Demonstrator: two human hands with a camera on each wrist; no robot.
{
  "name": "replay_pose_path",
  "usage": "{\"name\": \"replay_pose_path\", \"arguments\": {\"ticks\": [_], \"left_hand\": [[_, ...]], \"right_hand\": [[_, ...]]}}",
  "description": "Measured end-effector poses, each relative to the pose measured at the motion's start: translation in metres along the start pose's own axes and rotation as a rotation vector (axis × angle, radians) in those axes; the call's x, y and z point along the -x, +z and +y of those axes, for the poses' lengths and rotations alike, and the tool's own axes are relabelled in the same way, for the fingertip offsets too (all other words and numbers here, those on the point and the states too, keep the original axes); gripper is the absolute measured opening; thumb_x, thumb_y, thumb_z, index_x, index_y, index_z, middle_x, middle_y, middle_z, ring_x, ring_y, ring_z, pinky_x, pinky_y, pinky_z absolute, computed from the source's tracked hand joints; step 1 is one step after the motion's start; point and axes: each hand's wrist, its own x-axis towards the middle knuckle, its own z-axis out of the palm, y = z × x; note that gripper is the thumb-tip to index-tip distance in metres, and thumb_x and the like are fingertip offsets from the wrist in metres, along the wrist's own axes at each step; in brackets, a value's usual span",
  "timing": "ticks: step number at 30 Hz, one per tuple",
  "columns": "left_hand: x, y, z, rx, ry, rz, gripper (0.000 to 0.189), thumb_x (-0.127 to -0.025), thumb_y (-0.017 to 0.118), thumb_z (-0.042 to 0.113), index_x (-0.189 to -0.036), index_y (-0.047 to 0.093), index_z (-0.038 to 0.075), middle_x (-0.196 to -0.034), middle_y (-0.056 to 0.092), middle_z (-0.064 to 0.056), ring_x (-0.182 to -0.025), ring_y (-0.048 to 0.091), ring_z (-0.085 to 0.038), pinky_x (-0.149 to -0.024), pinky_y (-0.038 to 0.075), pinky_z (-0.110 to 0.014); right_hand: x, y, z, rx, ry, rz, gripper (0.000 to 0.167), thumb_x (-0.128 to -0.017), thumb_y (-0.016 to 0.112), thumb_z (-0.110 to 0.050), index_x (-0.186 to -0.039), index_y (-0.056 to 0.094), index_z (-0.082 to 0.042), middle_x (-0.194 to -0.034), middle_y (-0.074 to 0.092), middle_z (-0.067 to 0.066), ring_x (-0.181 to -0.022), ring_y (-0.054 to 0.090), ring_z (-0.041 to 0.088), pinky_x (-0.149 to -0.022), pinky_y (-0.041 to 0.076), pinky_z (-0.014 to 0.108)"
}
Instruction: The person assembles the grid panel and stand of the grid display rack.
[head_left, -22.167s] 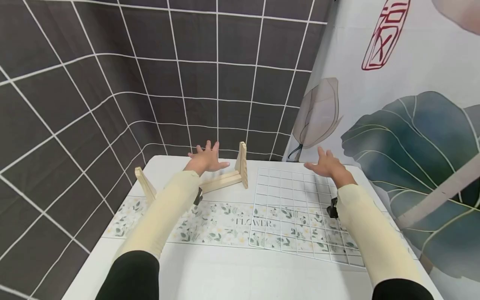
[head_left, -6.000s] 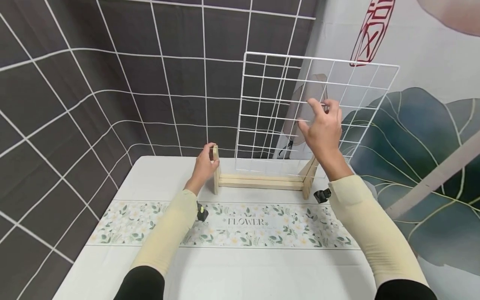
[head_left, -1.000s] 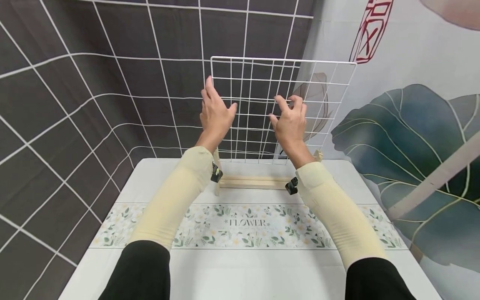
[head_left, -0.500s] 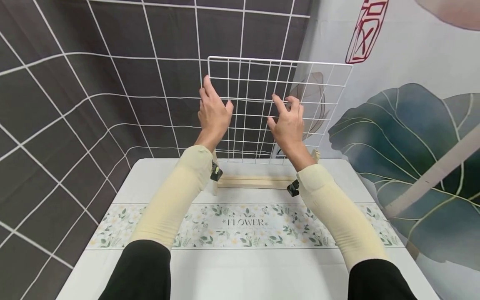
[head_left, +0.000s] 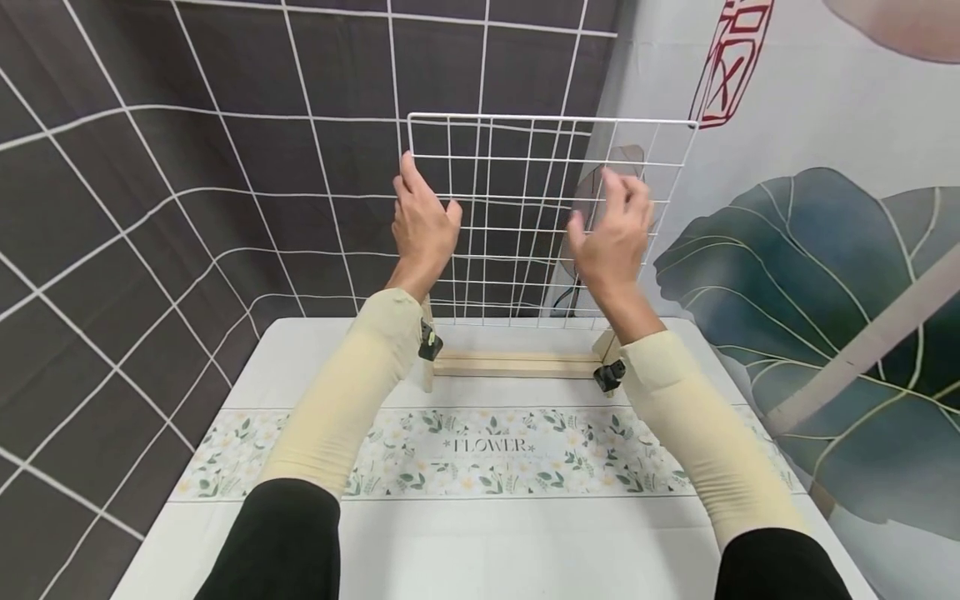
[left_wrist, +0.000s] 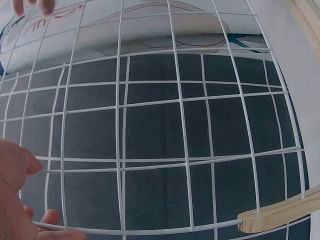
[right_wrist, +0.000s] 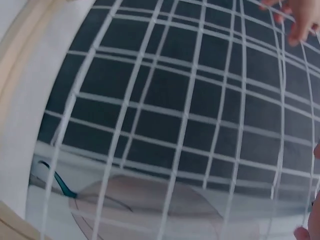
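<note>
A white wire grid panel (head_left: 510, 158) stands upright over the back of the table. My left hand (head_left: 425, 221) grips its left edge, and the left wrist view has the fingertips (left_wrist: 50, 220) curled round the edge wire, thumb on the near side. In front of the panel's right part is my right hand (head_left: 615, 237), fingers loosely bent and holding nothing. Below the panel sits a wooden stand (head_left: 517, 364), a crossbar with an upright at each end; my wrists partly hide the uprights. One upright's tip (left_wrist: 255, 220) overlaps the panel's edge wire in the left wrist view.
Under the stand is a white table (head_left: 495, 542) with a printed floral strip (head_left: 487, 467) across it. A dark gridded curtain (head_left: 225, 167) hangs behind and to the left. On the right hangs a white cloth (head_left: 840, 108) with leaf prints.
Over the last half second my right hand has left the panel's middle and shifted right. Earlier the panel lay flat on the table; now it is upright, and the stand has moved right.
</note>
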Motion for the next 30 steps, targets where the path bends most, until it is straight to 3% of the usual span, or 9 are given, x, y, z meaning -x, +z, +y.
{"name": "replay_pose_path", "arguments": {"ticks": [3, 6, 11, 16, 20, 25, 30], "left_hand": [[0.000, 0.000, 0.001, 0.002, -0.001, -0.009, 0.088, -0.091, 0.069, 0.024, -0.160, 0.015, 0.017, -0.145, 0.048, -0.011, -0.124, 0.060, -0.035, -0.094, 0.054, -0.050], [0.000, 0.001, 0.001, 0.006, -0.003, -0.010, 0.087, -0.091, 0.069, 0.023, -0.160, 0.016, 0.017, -0.147, 0.048, -0.011, -0.124, 0.060, -0.035, -0.094, 0.054, -0.049], [0.000, 0.002, 0.001, 0.006, 0.002, -0.007, 0.086, -0.091, 0.069, 0.023, -0.159, 0.017, 0.018, -0.146, 0.048, -0.012, -0.122, 0.061, -0.035, -0.094, 0.054, -0.049], [0.000, 0.002, 0.002, 0.009, 0.003, -0.013, 0.085, -0.091, 0.069, 0.023, -0.159, 0.016, 0.018, -0.150, 0.046, -0.011, -0.124, 0.060, -0.036, -0.095, 0.054, -0.049], [0.000, 0.002, 0.003, 0.008, 0.000, -0.016, 0.085, -0.092, 0.070, 0.024, -0.158, 0.017, 0.018, -0.152, 0.044, -0.010, -0.125, 0.060, -0.036, -0.095, 0.054, -0.049], [0.000, 0.001, 0.001, 0.012, 0.011, -0.022, 0.086, -0.091, 0.069, 0.024, -0.159, 0.017, 0.017, -0.149, 0.046, -0.012, -0.124, 0.060, -0.036, -0.095, 0.054, -0.049], [0.000, 0.000, -0.002, 0.022, 0.004, -0.019, 0.086, -0.091, 0.069, 0.024, -0.159, 0.017, 0.016, -0.147, 0.047, -0.011, -0.123, 0.060, -0.036, -0.095, 0.054, -0.050]], "right_hand": [[-0.010, -0.009, 0.007, 0.042, 0.069, 0.048, 0.068, -0.091, 0.070, -0.025, -0.149, 0.042, -0.007, -0.144, 0.043, 0.019, -0.135, 0.041, 0.034, -0.118, 0.033, 0.041], [-0.019, -0.019, 0.013, 0.077, 0.150, 0.034, 0.078, -0.092, 0.069, -0.028, -0.157, 0.030, -0.008, -0.155, 0.033, 0.018, -0.144, 0.031, 0.032, -0.121, 0.029, 0.043], [-0.033, -0.034, 0.021, 0.085, 0.353, -0.113, 0.097, -0.089, 0.069, -0.027, -0.164, 0.007, -0.024, -0.165, 0.015, 0.011, -0.151, 0.018, 0.027, -0.114, 0.035, 0.050], [-0.040, -0.040, 0.030, 0.047, 0.500, -0.283, 0.113, -0.086, 0.070, -0.021, -0.162, -0.013, -0.035, -0.169, 0.006, 0.007, -0.154, 0.016, 0.028, -0.118, 0.035, 0.052], [-0.038, -0.039, 0.036, 0.005, 0.530, -0.346, 0.117, -0.086, 0.071, -0.019, -0.160, -0.018, -0.037, -0.169, 0.014, 0.010, -0.153, 0.026, 0.031, -0.119, 0.036, 0.052], [-0.035, -0.034, 0.041, -0.007, 0.526, -0.323, 0.113, -0.089, 0.072, -0.018, -0.161, -0.013, -0.040, -0.156, 0.036, 0.015, -0.132, 0.050, 0.032, -0.103, 0.049, 0.049], [-0.036, -0.033, 0.044, -0.006, 0.515, -0.306, 0.109, -0.090, 0.071, -0.020, -0.161, -0.008, -0.042, -0.144, 0.046, 0.015, -0.119, 0.053, 0.032, -0.095, 0.048, 0.046]]}}
